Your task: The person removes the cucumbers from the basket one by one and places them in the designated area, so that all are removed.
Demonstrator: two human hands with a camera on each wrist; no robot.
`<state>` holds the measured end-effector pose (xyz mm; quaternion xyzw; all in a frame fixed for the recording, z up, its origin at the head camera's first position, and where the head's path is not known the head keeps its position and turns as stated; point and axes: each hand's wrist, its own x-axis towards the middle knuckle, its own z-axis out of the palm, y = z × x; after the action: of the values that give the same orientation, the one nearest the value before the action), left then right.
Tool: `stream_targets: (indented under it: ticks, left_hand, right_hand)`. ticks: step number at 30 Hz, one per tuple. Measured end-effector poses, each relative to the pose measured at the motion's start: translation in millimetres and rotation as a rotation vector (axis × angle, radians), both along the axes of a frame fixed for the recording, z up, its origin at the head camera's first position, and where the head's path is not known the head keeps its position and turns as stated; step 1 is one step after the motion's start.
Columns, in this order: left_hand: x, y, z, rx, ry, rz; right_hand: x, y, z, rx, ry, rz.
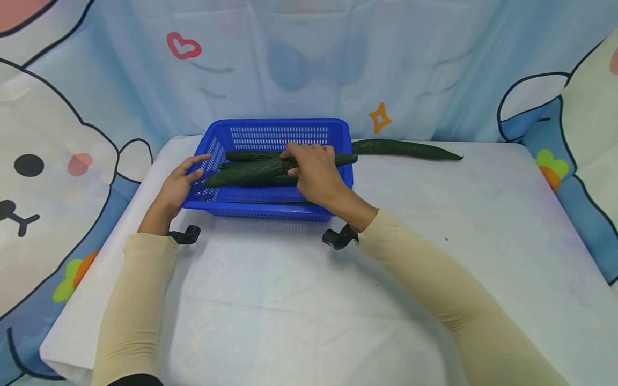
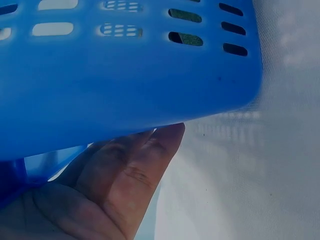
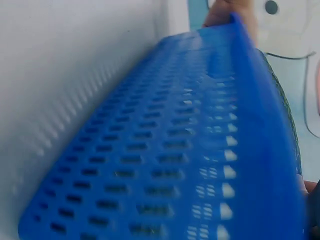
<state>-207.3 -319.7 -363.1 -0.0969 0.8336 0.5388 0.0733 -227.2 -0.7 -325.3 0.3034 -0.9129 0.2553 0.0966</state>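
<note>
A blue slotted plastic basket (image 1: 263, 207) stands on the white-covered table, with several long dark green cucumbers inside. My left hand (image 1: 174, 192) holds the basket's left end, its thumb and a finger at the rim; in the left wrist view, fingers (image 2: 127, 175) lie against the blue plastic. Over the basket's right half, my right hand (image 1: 318, 174) grips a cucumber (image 1: 251, 174) that lies lengthwise, its narrow end over the right rim. Just behind it is another cucumber (image 1: 248, 155), partly covered by the hand. Basket wall hides most of the right hand in the right wrist view.
One more cucumber (image 1: 410, 149) lies on the table at the back right, its left end close to the basket. A light blue cartoon-print curtain (image 1: 309, 64) hangs behind the table (image 1: 299, 300). Black camera mounts (image 1: 340, 237) stick out from both wrists.
</note>
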Motion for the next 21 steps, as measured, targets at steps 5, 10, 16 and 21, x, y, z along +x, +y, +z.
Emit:
stream_targets:
  ticks: [5, 10, 16, 21]
  left_hand:
    - [0.9, 1.6, 1.7, 0.004, 0.000, 0.004]
    - [-0.1, 2.6, 2.0, -0.006, 0.004, 0.003]
    - [-0.1, 3.6, 2.3, -0.010, -0.002, 0.001]
    - [1.1, 3.3, 2.4, -0.025, -0.008, 0.008]
  right_hand:
    - [5.4, 28.2, 8.7, -0.075, 0.068, -0.015]
    - [5.4, 62.9, 9.8, -0.129, 0.142, -0.034]
    - [5.0, 111.0, 6.9, -0.125, 0.160, -0.075]
    - [4.2, 149.9, 1.7, -0.138, 0.155, -0.142]
